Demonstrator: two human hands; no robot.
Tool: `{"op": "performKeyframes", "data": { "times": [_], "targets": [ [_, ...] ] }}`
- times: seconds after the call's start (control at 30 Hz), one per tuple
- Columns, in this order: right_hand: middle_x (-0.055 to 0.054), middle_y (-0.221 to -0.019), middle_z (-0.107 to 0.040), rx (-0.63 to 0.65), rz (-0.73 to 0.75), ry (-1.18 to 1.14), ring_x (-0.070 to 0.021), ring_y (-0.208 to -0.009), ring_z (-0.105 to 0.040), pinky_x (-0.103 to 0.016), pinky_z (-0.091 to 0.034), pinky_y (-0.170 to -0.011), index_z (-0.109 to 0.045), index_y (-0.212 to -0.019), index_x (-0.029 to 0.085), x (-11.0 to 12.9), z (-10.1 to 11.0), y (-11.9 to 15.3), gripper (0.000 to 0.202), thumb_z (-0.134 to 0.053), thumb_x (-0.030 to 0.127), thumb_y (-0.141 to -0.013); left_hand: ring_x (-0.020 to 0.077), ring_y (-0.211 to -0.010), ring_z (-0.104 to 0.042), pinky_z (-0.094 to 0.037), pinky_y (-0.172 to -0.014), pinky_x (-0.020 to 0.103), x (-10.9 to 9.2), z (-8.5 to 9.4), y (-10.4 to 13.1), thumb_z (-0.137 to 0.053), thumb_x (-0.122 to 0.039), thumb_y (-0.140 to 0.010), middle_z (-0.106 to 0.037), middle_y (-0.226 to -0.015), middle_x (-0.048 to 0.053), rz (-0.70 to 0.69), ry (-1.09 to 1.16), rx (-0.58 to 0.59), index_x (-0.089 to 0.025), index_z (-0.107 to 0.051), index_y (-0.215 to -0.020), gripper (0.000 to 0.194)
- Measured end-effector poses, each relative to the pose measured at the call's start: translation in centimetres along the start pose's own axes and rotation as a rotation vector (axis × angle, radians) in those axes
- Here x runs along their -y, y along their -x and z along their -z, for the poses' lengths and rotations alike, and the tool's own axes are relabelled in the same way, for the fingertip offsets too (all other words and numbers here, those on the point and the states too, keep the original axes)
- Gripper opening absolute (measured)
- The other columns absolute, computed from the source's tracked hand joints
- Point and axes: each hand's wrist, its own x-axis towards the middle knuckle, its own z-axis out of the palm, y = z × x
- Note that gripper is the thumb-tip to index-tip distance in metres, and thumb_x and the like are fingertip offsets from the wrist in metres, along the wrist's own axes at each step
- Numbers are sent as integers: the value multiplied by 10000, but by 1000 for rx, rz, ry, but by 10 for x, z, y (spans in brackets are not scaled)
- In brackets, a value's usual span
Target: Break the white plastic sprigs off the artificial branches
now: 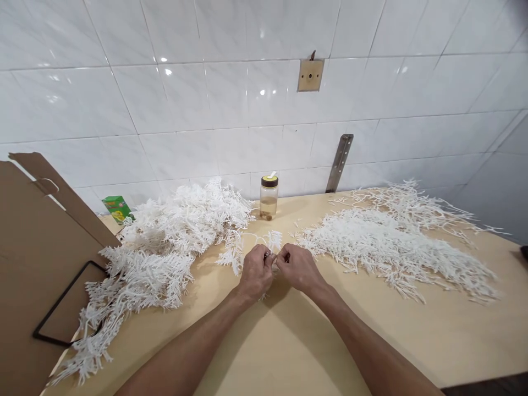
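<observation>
Near the middle of the table, my left hand [256, 269] is closed in a pinch on a white branched plastic sprig [274, 240], whose feathery tips stick out above and to the left of the fingers. My right hand [300, 265] is closed too, its fingertips meeting those of the left at the sprig; what exactly they pinch is hidden. To the left lies a big tangled heap of white sprigs [181, 220]. On the right, a flatter pile of white sprigs [396, 242] spreads out, with its nearest tips close to my right hand.
Behind my hands stands a clear jar [268, 206] with a dark lid and some liquid. A green box [117, 209] and a cardboard carton [53, 264] are at the left of the wooden table [264, 352]. A metal bracket [340, 163] leans at the tiled wall.
</observation>
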Motion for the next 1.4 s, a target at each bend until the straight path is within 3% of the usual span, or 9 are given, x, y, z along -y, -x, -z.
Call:
{"op": "performKeyframes", "data": {
  "times": [0.1,0.23,0.43,0.63,0.77,0.83,1.07,1.23,1.4],
  "targets": [
    [-51,-730,-611,-96,71,211,-150,-640,-513,-259,-301,-586,-540,-703,180,-5,-4,-3,136,-483,136,-818,128,-581,-385,-277,-584,262,1,1,-2,-492,-288,-845,-436,-600,-38,63,-16,-3,-204,-404,-644,235],
    [-91,-769,-622,-186,-58,336,-174,-659,-538,-283,-324,-610,-551,-728,171,-34,10,-13,170,-449,112,-850,124,-560,-384,-271,-576,257,3,9,-5,-522,-284,-818,-418,-562,-47,128,-23,-14,-202,-411,-611,249],
    [-89,-889,-663,-401,-189,43,-187,-684,-591,-347,-441,-732,-627,-893,165,-68,42,-24,146,-571,260,-797,125,-571,-415,-297,-585,257,0,12,-3,-534,-308,-813,-456,-574,-42,128,22,11,-195,-465,-626,229],
    [-45,-900,-648,-38,-11,-601,-155,-657,-588,-325,-518,-603,-575,-1272,230,-37,36,-14,464,-557,325,-818,116,-569,-420,-297,-557,243,-4,8,0,-529,-313,-812,-457,-574,-47,112,72,140,-191,-472,-623,232],
    [-85,-1333,-554,82,176,-753,-152,-808,-559,-302,-521,-595,-630,-1193,271,-22,34,-9,377,-561,275,-823,116,-553,-413,-283,-537,247,-5,7,2,-532,-297,-804,-472,-562,-42,95,13,196,-193,-455,-599,243],
    [-80,-1401,-509,89,210,-712,-135,-768,-537,-288,-493,-568,-656,-1127,269,-21,34,-8,309,-557,270,-834,119,-554,-432,-290,-539,249,-7,8,3,-532,-300,-805,-501,-571,-34,98,-7,219,-192,-466,-598,243],
    [-100,-1218,-643,89,195,-584,-163,-860,-596,-318,-499,-724,-671,-989,209,-31,35,-11,206,-608,304,-817,127,-567,-454,-311,-560,257,-16,11,3,-546,-356,-799,-528,-579,-22,133,21,237,-183,-527,-598,265],
    [-94,-1088,-668,153,145,-645,-154,-782,-588,-254,-458,-572,-649,-892,178,-26,41,-11,234,-635,400,-817,123,-556,-456,-317,-551,253,-14,10,3,-548,-374,-801,-528,-567,-29,172,97,235,-179,-569,-617,270],
    [0,-698,-578,156,35,-703,-88,-515,-436,-233,-373,-451,-648,-858,173,-23,42,-11,318,-664,483,-788,140,-587,-503,-352,-576,265,-19,17,1,-553,-398,-819,-595,-626,-4,131,28,226,-178,-616,-672,273]
  ]
}}
